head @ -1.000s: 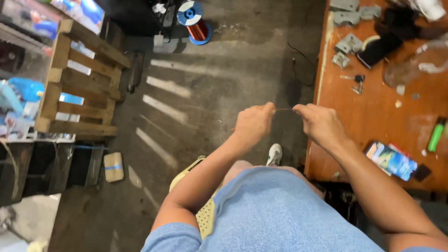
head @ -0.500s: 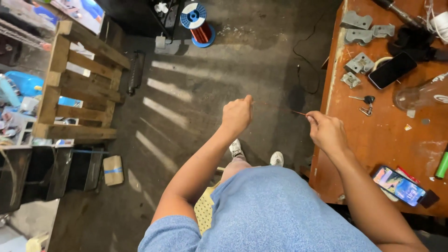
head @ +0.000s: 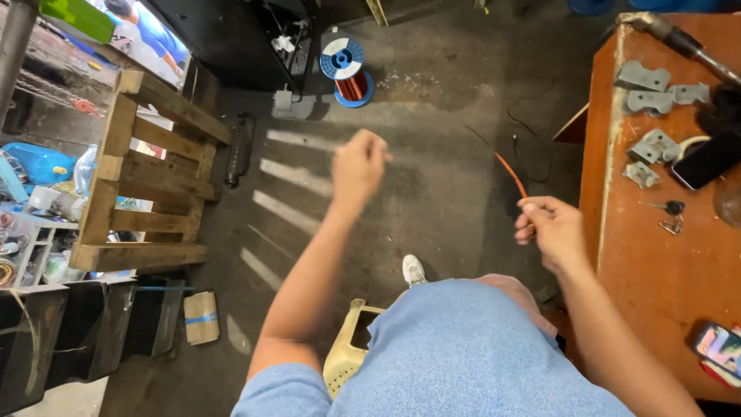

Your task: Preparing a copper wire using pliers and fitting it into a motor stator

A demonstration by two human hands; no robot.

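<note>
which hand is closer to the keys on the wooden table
Right. The right hand holds a copper wire just left of the keys, by the table edge; the left hand is raised far left over the floor.

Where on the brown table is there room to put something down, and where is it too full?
The wooden table has a bare patch below the keys, running down to the phone at the near corner. The far end is crowded: grey metal brackets, a dark phone and a hammer sit close together.
</note>
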